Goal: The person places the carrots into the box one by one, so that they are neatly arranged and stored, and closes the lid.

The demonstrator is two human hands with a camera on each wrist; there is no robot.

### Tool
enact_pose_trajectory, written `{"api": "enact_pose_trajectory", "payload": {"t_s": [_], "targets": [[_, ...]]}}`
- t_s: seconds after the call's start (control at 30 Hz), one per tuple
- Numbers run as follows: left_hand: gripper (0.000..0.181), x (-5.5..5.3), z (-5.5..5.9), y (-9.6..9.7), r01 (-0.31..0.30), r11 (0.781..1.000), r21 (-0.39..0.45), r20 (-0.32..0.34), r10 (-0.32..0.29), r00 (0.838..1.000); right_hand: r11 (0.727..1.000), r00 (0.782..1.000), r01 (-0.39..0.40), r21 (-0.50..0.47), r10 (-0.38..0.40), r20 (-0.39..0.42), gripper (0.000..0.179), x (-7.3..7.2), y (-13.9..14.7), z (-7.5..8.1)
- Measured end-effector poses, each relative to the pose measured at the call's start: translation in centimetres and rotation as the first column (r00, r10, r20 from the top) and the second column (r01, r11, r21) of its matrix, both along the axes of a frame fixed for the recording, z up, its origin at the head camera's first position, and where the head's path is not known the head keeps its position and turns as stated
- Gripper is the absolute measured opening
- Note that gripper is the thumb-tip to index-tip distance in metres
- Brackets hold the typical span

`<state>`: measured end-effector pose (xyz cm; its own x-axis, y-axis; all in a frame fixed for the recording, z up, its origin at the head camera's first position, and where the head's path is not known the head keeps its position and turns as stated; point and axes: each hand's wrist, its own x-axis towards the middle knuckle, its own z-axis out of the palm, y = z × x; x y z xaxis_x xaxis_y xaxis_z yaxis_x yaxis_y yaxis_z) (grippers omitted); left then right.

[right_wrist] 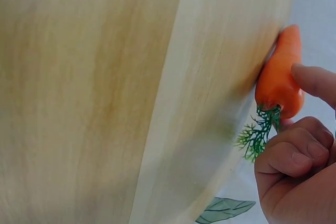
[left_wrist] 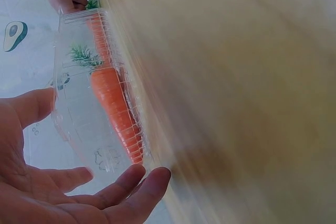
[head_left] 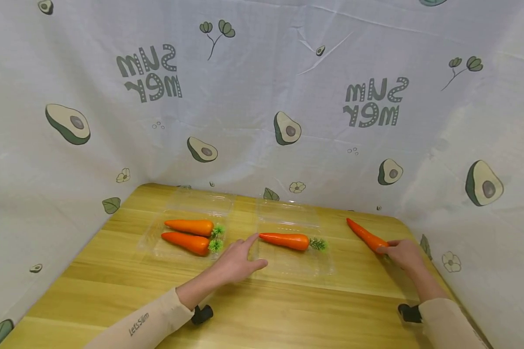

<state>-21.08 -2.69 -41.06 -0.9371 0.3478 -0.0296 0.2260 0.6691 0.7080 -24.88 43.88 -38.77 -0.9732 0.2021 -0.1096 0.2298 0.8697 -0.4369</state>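
At the right of the table, my right hand (head_left: 405, 254) pinches an orange carrot (head_left: 364, 233) near its leafy end. The right wrist view shows the thumb on this carrot (right_wrist: 278, 82), with green fronds hanging below and the other fingers curled. My left hand (head_left: 237, 261) is at the left side of a clear plastic box (head_left: 288, 266), its fingers spread and holding nothing. One carrot (head_left: 285, 240) lies in that box, tip pointing left toward the left index finger. In the left wrist view the thumb is at the box's clear wall (left_wrist: 79, 114); whether it touches is hard to tell.
Left of the left hand, a second clear box (head_left: 150, 245) holds two carrots (head_left: 188, 227) side by side. Both boxes have lids (head_left: 286, 212) folded back toward the patterned curtain (head_left: 253, 97). The wooden table (head_left: 305, 310) has rounded back corners.
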Motion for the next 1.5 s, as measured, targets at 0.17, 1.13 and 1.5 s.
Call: {"api": "enact_pose_trajectory", "payload": {"t_s": [0.17, 1.13, 1.5], "targets": [[0.08, 0.0, 0.0, -0.1, 0.0, 1.0, 0.0, -0.004, 0.0, 1.0, 1.0, 1.0, -0.001, 0.004, 0.001, -0.004, 0.065, 0.1, 0.0, -0.1], [0.08, 0.3, -0.1, -0.3, -0.014, 1.0, 0.011, 0.032, 0.013, 0.999, 0.998, 0.998, -0.045, 0.05, 0.046, -0.033, 0.059, -0.1, -0.3, 0.3], [0.079, 0.1, -0.2, -0.3, -0.003, 1.0, 0.02, 0.025, 0.002, 1.0, 0.997, 0.998, -0.052, 0.052, 0.054, -0.033, 0.062, 0.0, -1.2, 1.3]]}}
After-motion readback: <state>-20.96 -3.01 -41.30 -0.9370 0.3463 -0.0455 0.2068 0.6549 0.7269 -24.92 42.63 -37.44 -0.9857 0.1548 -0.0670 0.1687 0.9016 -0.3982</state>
